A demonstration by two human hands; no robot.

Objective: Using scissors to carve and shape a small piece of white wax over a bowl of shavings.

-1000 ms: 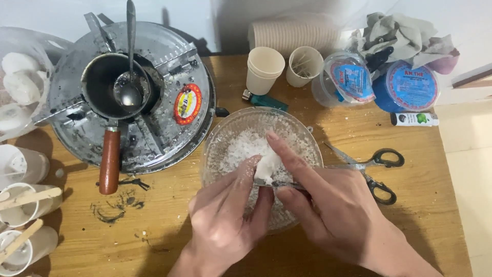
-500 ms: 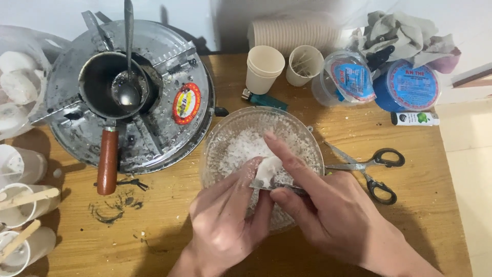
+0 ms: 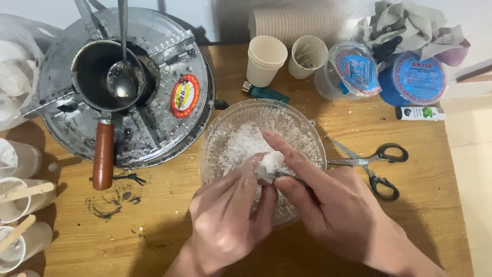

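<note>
A clear glass bowl [image 3: 225, 128] with a ribbed wall stands on the wooden table [image 3: 420, 215], heaped with fine white shreds [image 3: 241, 146] that look dry and flaky. Over the bowl's near half both hands meet on a small white lump [image 3: 270, 161], soft and rounded, dusted with the shreds. The left hand [image 3: 225, 225] curls its fingers [image 3: 251, 177] loosely round the lump from the left, thumb and forefinger touching it. The right hand [image 3: 333, 210] lays its forefinger along the top of the lump and pinches it, with a thin dark metal piece [image 3: 287, 176], from the right; the other fingers are folded under.

Left of the bowl sits a round, battered metal lid [image 3: 169, 133] bearing a red oval sticker. On it rests a dark pot [image 3: 97, 77] with a reddish-brown wooden handle, and a steel ladle [image 3: 122, 82] stands in the pot. Right of the bowl lie scissors [image 3: 374, 161] with black loops. Behind the bowl are two beige paper cups [image 3: 264, 59] and a green lighter [image 3: 266, 93]. Behind the scissors are two plastic tubs [image 3: 415, 79] with blue and red lids.
</note>
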